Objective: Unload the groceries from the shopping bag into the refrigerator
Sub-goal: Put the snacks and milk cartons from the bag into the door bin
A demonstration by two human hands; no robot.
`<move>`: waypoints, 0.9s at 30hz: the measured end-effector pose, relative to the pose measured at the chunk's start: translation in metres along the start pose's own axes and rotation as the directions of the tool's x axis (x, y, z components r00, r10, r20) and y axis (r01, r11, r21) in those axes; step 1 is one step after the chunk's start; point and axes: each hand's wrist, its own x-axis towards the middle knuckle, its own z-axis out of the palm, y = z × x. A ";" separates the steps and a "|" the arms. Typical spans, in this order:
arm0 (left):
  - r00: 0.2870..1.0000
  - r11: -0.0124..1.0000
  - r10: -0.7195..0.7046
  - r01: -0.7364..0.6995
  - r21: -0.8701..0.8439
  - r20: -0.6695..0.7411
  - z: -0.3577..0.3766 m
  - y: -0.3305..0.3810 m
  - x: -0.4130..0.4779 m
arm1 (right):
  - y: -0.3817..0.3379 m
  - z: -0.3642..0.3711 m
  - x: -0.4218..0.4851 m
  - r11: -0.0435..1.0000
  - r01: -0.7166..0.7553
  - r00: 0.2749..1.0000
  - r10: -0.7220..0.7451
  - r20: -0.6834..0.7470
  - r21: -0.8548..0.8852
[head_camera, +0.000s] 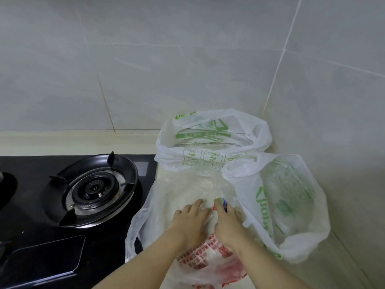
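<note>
The shopping bag [181, 197] is a thin translucent white plastic bag with red print on its near side. It lies on the counter [62, 140] just right of the gas stove [73, 205], with one handle loop draped over the stove's right edge. Its mouth faces up and its contents show only as pale shapes through the film.

Both hands are inside the bag's opening. The left hand [192, 222] lies palm down, fingers loosely together and pressed flat onto the plastic. The right hand [227, 223] is touching it on the right side; its fingers are closed around a small item with a green, blue and red label [221, 202], which shows just past the fingertips. What the item is cannot be told.

Two more white bags with green print stand close by. One green-printed bag [212, 140] is at the far side, open at the top and touching the shopping bag. The other green-printed bag [291, 205] is at the right, against the tiled wall [187, 59].

On the stove, the burner [95, 188] sits left of the bags. A dark phone [43, 259] lies on the stove's near edge.
</note>
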 end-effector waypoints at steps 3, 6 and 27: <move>1.000 0.998 0.003 -0.002 0.062 -0.011 0.002 -0.002 0.003 | -0.001 -0.002 0.003 0.999 -0.001 0.999 0.003 0.052 -0.047; 0.995 0.997 -0.045 0.049 0.054 -0.085 0.007 -0.007 0.004 | -0.001 0.002 0.000 0.993 0.026 0.998 -0.018 0.064 -0.119; 0.893 -0.145 -0.436 0.054 -0.988 0.113 -0.013 -0.036 -0.021 | -0.016 0.008 -0.002 0.979 0.118 0.989 -0.131 -0.071 -0.166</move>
